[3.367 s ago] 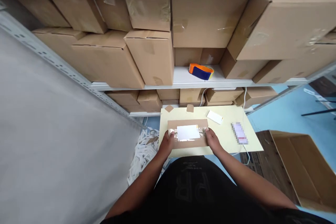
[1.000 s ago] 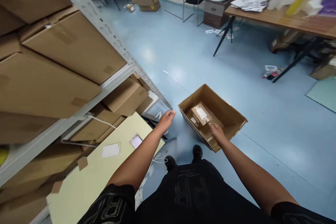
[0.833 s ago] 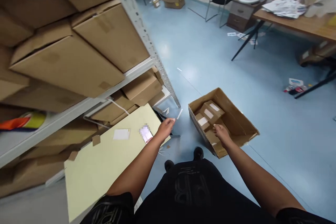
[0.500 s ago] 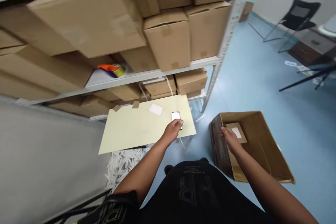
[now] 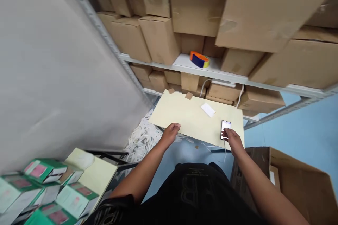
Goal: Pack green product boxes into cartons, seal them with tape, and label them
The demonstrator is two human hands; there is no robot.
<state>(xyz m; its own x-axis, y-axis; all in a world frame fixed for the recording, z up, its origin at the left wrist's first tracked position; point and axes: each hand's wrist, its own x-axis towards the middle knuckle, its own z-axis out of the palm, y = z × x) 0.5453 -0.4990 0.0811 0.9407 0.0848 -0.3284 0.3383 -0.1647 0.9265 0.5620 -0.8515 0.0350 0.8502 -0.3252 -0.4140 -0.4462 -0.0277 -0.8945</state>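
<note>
My left hand (image 5: 170, 133) hovers by the front edge of a pale yellow tabletop (image 5: 179, 112). Its fingers are curled together, with nothing seen in them. My right hand (image 5: 233, 140) is over the lower part of a smartphone (image 5: 226, 124) with a lit white screen. Its fingers are loosely bent and a little apart; whether they touch the screen I cannot tell. A white cable runs down from the phone. Left of the phone lies a folded white paper (image 5: 208, 109). Two small brown cardboard pieces (image 5: 188, 96) lie along the back edge.
Metal shelving (image 5: 224, 75) full of cardboard boxes stands behind the table, with tape rolls (image 5: 199, 59) on one shelf. A large open carton (image 5: 303, 179) is at the lower right. Green-and-white boxes (image 5: 76, 197) sit at the lower left. Shredded paper (image 5: 142, 133) covers floor by the wall.
The view has swung left, bringing the green-and-white boxes into sight. My right hand has gone from the open carton to the phone. My left hand has moved from the phone leftward.
</note>
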